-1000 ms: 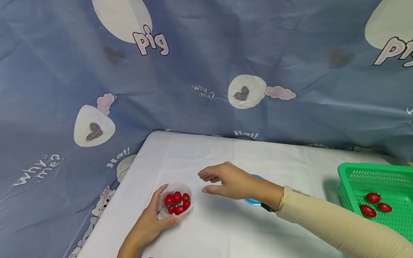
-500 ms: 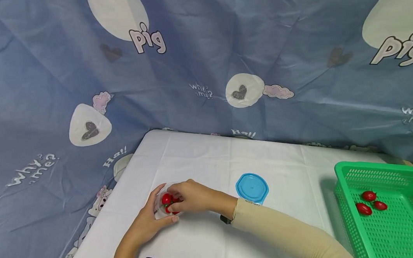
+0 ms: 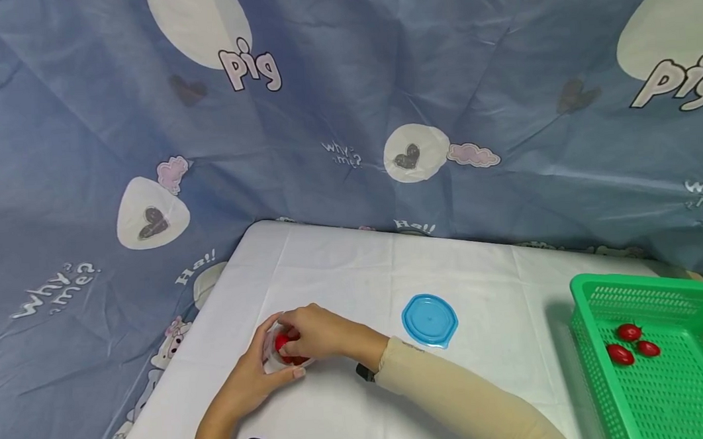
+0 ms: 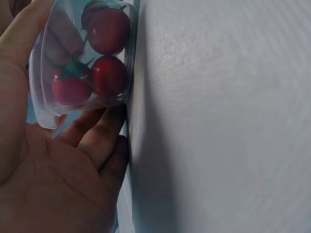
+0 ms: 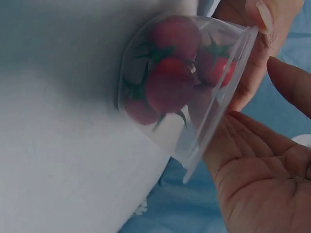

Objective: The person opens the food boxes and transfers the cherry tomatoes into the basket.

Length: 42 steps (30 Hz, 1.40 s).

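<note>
A small clear plastic container (image 3: 271,348) holding several red cherry tomatoes (image 3: 283,342) stands near the left side of the white-covered table. My left hand (image 3: 249,377) grips it, fingers and thumb curled around its sides. From the right, my right hand (image 3: 321,332) dips its fingertips into the container among the tomatoes. In the right wrist view the container (image 5: 187,155) shows side-on; the right hand (image 5: 267,170) reaches over its rim with the thumb apart from the other fingers. Green stems show on the tomatoes (image 4: 109,31) in the left wrist view.
A blue lid (image 3: 430,319) lies on the white table (image 3: 473,273), right of the container. At the far right stands a green perforated basket (image 3: 665,402) with three cherry tomatoes (image 3: 629,332) inside. A blue printed cloth (image 3: 298,116) hangs behind the table.
My right hand has moved left from above the table into the container, uncovering the blue lid. The left hand keeps its hold on the container.
</note>
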Tool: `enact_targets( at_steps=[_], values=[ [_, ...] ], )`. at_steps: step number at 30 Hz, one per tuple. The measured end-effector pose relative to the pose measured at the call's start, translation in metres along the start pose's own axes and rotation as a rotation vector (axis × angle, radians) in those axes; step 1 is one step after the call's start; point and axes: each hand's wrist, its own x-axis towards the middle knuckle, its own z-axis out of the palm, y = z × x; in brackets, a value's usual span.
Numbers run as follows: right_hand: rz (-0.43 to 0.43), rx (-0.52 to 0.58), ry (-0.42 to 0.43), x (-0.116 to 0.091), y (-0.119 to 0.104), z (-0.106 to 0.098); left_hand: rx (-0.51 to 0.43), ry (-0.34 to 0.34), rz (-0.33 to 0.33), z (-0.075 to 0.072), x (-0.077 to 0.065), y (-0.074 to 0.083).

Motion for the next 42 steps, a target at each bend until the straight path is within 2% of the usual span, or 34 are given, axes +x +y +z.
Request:
enact_targets(
  at_steps=[7,20,28,42],
  values=[
    [-0.051,0.000,-0.047,0.008,0.006,0.010,-0.054,-0.007,0.022,0.001,0.000,-0.001],
    [-0.069,0.091,-0.129,0.007,0.014,0.001,-0.015,0.003,0.043,0.001,0.004,0.000],
    [-0.085,0.308,-0.162,0.006,0.022,-0.001,-0.015,0.013,0.049,0.001,0.003,0.001],
    [-0.134,0.230,-0.114,0.004,0.019,0.003,0.002,0.014,0.045,0.000,0.000,0.001]
  ],
)
